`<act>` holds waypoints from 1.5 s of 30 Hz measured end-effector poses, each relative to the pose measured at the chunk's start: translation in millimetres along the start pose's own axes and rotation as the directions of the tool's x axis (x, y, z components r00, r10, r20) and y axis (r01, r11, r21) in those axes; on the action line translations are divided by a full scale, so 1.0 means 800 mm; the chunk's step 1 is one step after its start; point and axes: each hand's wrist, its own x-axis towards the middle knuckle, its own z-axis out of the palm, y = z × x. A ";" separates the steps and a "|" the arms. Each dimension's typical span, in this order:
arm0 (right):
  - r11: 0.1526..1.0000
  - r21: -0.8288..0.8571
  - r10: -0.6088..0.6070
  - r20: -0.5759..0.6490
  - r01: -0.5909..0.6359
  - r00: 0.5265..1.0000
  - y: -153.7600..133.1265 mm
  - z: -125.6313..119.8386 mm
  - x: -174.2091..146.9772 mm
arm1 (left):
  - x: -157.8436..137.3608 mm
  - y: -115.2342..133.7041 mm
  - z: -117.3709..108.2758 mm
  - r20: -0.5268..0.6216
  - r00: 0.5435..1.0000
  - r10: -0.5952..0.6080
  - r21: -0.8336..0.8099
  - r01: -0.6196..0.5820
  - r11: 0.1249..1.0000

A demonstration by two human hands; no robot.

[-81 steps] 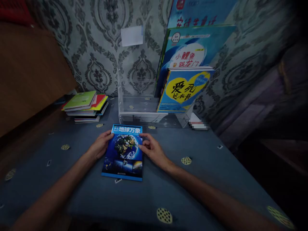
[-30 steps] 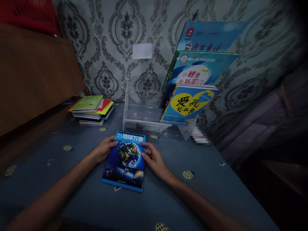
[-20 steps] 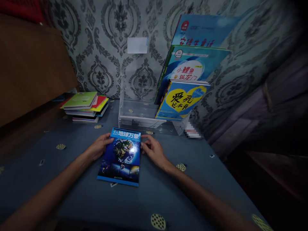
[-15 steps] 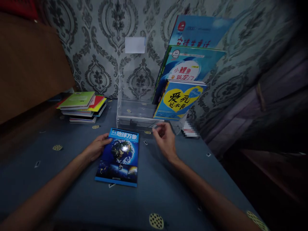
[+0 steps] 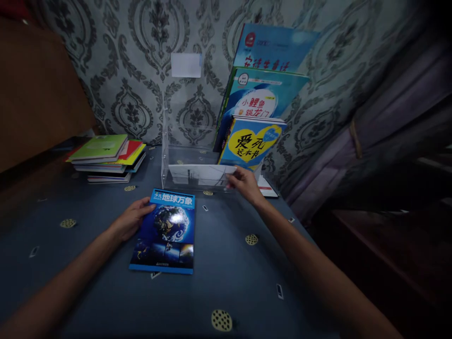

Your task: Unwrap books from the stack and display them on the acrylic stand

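The left hand (image 5: 130,220) is clamped on the left edge of the blue book (image 5: 167,230), thumb on its cover. This book is on the table (image 5: 229,263), between the table's near edge and the clear stand (image 5: 164,160), which is toward the far edge. The right hand (image 5: 247,185) is at the right end of the stand's white strip (image 5: 197,174); whether it pinches, I cannot tell.

Your right hand (image 5: 244,181) covers part of the clear stand (image 5: 164,162) at centre; your left forearm (image 5: 76,278) runs off at lower left. Upper left, a red object (image 5: 12,8) is cut off. Your globe book's (image 5: 169,226) bottom lettering is too small to read.
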 end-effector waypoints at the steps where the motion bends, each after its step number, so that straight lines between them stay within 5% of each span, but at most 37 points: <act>1: 0.998 0.056 -0.015 -0.005 0.016 1.000 -0.001 -0.006 0.000 | 0.000 0.000 0.001 -0.005 1.000 -0.004 0.001 0.004 1.000; 4: 0.996 0.015 -0.089 -0.099 0.091 0.991 -0.011 -0.031 -0.003 | -0.003 0.002 0.005 -0.025 1.000 -0.013 0.004 0.013 1.000; 7: 0.945 -0.281 -0.230 -0.203 0.169 0.952 -0.035 -0.060 -0.009 | -0.006 0.006 0.012 -0.036 0.999 -0.025 0.002 0.025 1.000; 12: 0.584 -0.782 -0.429 -0.071 0.216 0.901 -0.099 -0.088 -0.024 | -0.011 0.012 0.019 -0.053 0.998 -0.042 0.014 0.043 0.999; 15: 0.379 -0.903 -0.385 0.044 0.201 0.922 -0.123 -0.085 -0.031 | -0.012 0.014 0.020 -0.057 0.997 -0.052 0.021 0.053 0.998; 18: 0.297 -0.932 -0.306 0.113 0.207 0.945 -0.125 -0.076 -0.039 | -0.011 0.013 0.020 -0.074 0.996 -0.048 0.017 0.050 0.999; 34: 0.566 -0.797 -0.405 -0.046 0.211 0.913 -0.087 -0.055 -0.094 | -0.010 0.014 0.020 -0.102 0.994 -0.047 0.011 0.049 0.999; 45: 0.655 -0.741 -0.424 -0.202 0.145 0.883 -0.048 -0.051 -0.101 | -0.005 0.008 0.011 -0.059 0.998 -0.022 -0.006 0.022 1.000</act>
